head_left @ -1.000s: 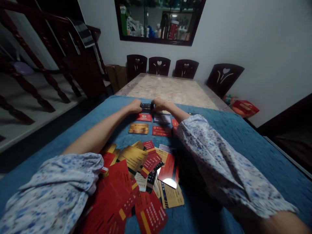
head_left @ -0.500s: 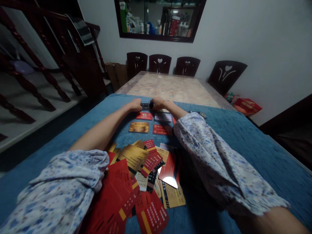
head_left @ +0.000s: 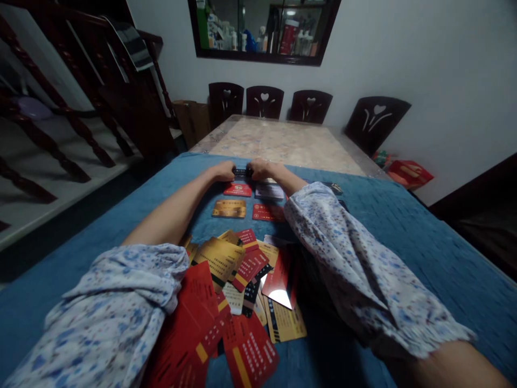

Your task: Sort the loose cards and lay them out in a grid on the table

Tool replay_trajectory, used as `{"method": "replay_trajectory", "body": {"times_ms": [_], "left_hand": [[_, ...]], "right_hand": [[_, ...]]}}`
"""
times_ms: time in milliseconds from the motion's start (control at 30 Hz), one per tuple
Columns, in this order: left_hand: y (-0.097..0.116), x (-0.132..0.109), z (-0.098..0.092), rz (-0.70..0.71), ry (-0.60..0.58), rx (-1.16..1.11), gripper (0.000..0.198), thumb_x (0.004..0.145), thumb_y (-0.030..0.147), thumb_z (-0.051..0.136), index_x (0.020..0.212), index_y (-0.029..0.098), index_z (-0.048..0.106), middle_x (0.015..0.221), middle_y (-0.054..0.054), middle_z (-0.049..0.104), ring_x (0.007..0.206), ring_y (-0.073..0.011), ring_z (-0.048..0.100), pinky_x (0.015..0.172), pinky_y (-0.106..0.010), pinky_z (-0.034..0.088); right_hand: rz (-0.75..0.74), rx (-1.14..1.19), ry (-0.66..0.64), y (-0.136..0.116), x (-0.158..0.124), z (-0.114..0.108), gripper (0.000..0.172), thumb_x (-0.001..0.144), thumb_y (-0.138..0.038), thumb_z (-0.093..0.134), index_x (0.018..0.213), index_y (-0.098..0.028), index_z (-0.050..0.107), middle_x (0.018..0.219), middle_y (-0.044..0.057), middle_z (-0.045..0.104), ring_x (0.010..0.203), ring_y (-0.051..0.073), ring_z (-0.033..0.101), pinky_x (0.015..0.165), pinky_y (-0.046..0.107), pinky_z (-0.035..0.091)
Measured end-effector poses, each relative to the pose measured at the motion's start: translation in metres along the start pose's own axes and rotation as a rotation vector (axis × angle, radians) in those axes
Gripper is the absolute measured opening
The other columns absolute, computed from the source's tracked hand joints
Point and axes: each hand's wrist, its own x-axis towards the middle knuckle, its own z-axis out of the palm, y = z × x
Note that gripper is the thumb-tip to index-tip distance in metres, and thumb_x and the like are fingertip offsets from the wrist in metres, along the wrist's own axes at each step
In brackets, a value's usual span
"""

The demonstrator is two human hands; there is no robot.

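Note:
At the far side of the blue cloth, my left hand (head_left: 224,171) and my right hand (head_left: 259,168) grip a black card (head_left: 241,173) from its two ends. Both hands are closed, and the fingertips are partly hidden. Just nearer lie a red card (head_left: 238,189) and a pale lilac card (head_left: 269,192). A gold card (head_left: 229,208) and a dark red card (head_left: 268,212) form a row below those. Between my forearms spreads a loose heap of overlapping gold, red, black and white cards (head_left: 220,256).
Blue cloth (head_left: 404,237) covers the near part of the table; its far part is a patterned top (head_left: 283,137). Dark cards (head_left: 335,188) lie right of my right forearm. Wooden chairs (head_left: 264,102) stand behind the table, and a stair railing (head_left: 76,108) is at the left.
My hands stay on the black card at nearly the same spot, with the right hand slightly further left. The view has tilted a little; the other cards look unmoved.

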Motion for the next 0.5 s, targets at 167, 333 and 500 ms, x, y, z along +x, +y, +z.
{"method": "replay_trajectory", "body": {"times_ms": [167,333,500], "left_hand": [[-0.0039,0.0000,0.0019,0.002,0.024,-0.038,0.041,0.062,0.016,0.067,0.102,0.017,0.073,0.108,-0.009,0.076,0.106,-0.0272,0.067,0.090,-0.028,0.053],[-0.0047,-0.0034,0.0027,0.010,0.052,-0.051,0.048,0.063,0.015,0.065,0.111,0.017,0.071,0.116,-0.008,0.075,0.111,-0.0269,0.066,0.095,-0.029,0.053],[-0.0043,-0.0064,0.0026,-0.014,0.067,-0.073,0.063,0.062,0.013,0.064,0.125,0.016,0.065,0.125,-0.011,0.072,0.115,-0.0280,0.066,0.099,-0.030,0.052]], "right_hand": [[-0.015,-0.008,-0.013,-0.0001,-0.0016,-0.0008,0.048,0.078,-0.019,0.068,0.125,-0.017,0.072,0.119,0.012,0.075,0.108,0.023,0.070,0.081,0.024,0.052],[-0.006,0.001,-0.004,0.0002,-0.0033,0.0012,0.049,0.079,-0.019,0.064,0.128,-0.018,0.070,0.123,0.012,0.074,0.109,0.023,0.070,0.082,0.024,0.052],[0.003,0.007,0.006,0.0022,-0.0065,0.0005,0.050,0.079,-0.023,0.067,0.129,-0.019,0.069,0.125,0.010,0.074,0.110,0.022,0.070,0.082,0.023,0.051]]}}
